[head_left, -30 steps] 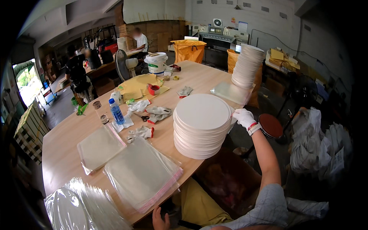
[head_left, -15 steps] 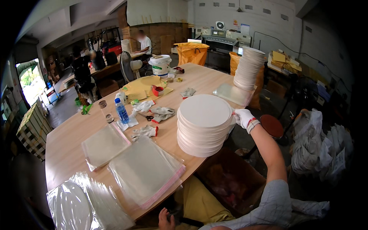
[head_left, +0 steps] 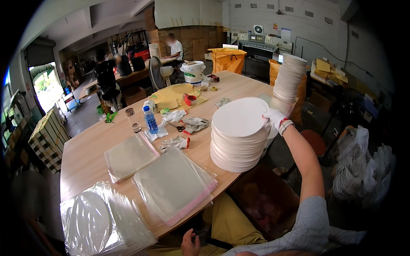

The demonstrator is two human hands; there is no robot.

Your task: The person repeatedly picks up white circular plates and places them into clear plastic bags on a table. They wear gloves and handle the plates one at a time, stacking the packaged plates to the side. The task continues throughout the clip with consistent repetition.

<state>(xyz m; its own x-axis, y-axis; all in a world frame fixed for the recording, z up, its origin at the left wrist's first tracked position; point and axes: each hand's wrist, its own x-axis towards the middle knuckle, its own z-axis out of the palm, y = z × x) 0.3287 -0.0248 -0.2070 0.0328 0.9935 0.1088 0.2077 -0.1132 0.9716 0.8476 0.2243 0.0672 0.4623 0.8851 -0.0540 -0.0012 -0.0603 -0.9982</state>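
Workshop room with white walls, cardboard boxes and machines behind a long wooden bench. Gloved right hand grips the far edge of a stack of white discs standing at the bench's near right edge. Bare left hand rests low, released, below clear plastic bags.

Gloved right hand reaches far forward; bare left hand rests low.

- The stack of round discs is white.
- The glove on the right hand is white with a red cuff band.
- The table is pale wood.
- The bottle is blue.
- The sleeve is grey.
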